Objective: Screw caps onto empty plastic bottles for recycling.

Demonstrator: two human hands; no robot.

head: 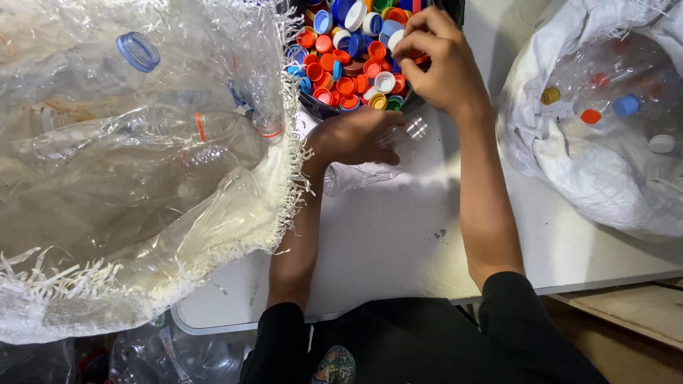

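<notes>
My left hand (352, 136) grips a clear plastic bottle (370, 171) lying on the white table (398, 242); its open threaded neck (416, 128) points to the right. My right hand (437, 60) hovers over a dark bin (316, 107) full of several coloured bottle caps (348, 78), fingers pinched together at the bin's right side. Something orange shows under its fingers, but I cannot tell whether it holds a cap.
A large woven white sack (142, 178) of clear capless bottles fills the left. Another white sack (597, 128) with capped bottles sits at the right. More bottles (178, 355) lie under the table's near edge. A wooden board (633, 313) is at lower right.
</notes>
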